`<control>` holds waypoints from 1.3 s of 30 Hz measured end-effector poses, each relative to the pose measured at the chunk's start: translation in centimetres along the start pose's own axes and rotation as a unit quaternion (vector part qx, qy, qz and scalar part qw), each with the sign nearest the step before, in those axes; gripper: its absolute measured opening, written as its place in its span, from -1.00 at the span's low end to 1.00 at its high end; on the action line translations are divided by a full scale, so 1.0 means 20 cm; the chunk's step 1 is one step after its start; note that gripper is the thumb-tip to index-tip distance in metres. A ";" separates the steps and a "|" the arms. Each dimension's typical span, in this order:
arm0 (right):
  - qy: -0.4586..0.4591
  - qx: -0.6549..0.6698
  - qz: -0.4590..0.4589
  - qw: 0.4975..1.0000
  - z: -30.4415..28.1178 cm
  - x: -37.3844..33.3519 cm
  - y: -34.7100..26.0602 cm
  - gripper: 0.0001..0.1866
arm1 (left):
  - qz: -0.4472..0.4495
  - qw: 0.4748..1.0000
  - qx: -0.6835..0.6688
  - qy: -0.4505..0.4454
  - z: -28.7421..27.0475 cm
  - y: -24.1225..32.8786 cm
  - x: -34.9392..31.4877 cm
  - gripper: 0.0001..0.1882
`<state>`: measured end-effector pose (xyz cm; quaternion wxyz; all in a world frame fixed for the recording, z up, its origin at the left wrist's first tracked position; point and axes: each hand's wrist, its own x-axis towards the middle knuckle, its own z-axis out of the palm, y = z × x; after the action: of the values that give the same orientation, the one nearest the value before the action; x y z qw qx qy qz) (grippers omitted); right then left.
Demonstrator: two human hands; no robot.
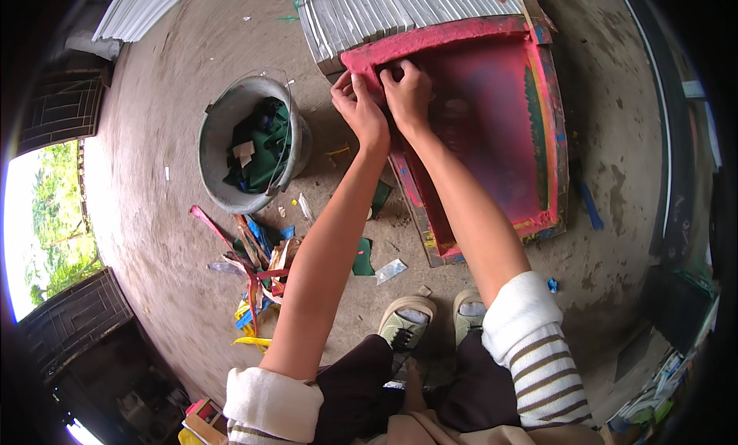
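Observation:
A screen-printing frame [446,33] with pink-red smears lies tilted before me, its mesh panel [492,122] stained red and purple. Its far edge rests against a stack of grey corrugated pieces [377,10]. My left hand [361,113] is closed on the outside of the frame near its far left corner, thumb against the rim. Just inside that corner, my right hand [409,95] has thumb and fingers pinched together by the inner edge. Whatever is between those fingertips is hidden.
A grey bucket [209,164] holding dark green scraps stands left of the frame. Nearer me lies a heap of coloured tape strips [257,272], with green scraps [363,258] and a clear plastic piece [391,271] beside it. A blue strip [591,205] lies to the right. My shoes [407,322] are close below.

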<state>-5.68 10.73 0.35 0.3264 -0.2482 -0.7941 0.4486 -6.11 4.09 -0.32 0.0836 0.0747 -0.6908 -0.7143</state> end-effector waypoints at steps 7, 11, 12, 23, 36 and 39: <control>-0.027 -0.024 0.015 0.999 -0.04 0.02 -0.02 -0.76 | -0.009 1.000 -0.009 0.002 -0.01 -0.01 0.01 -0.64; -0.082 0.007 -0.003 0.997 -0.07 0.04 0.02 -0.74 | -0.008 1.000 0.001 0.008 0.00 0.00 0.00 -0.64; -0.071 0.024 -0.015 0.997 -0.08 0.04 0.02 -0.73 | -0.006 1.000 -0.006 0.005 0.02 0.01 -0.01 -0.63; -0.193 0.013 0.191 0.962 -0.07 0.14 -0.03 -0.66 | -0.002 1.000 0.019 0.009 0.00 0.00 0.00 -0.61; -0.116 0.009 0.229 0.966 -0.09 0.08 -0.19 -0.59 | -0.002 0.999 -0.010 0.039 0.00 0.00 0.01 -0.69; -0.083 -0.001 0.197 0.977 -0.06 0.06 -0.14 -0.60 | -0.015 0.999 -0.029 0.032 0.01 0.02 -0.01 -0.70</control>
<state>-5.86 10.79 3.61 0.1649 -0.3620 -0.7546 0.5219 -5.91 4.25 0.05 0.0967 0.1056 -0.6659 -0.7322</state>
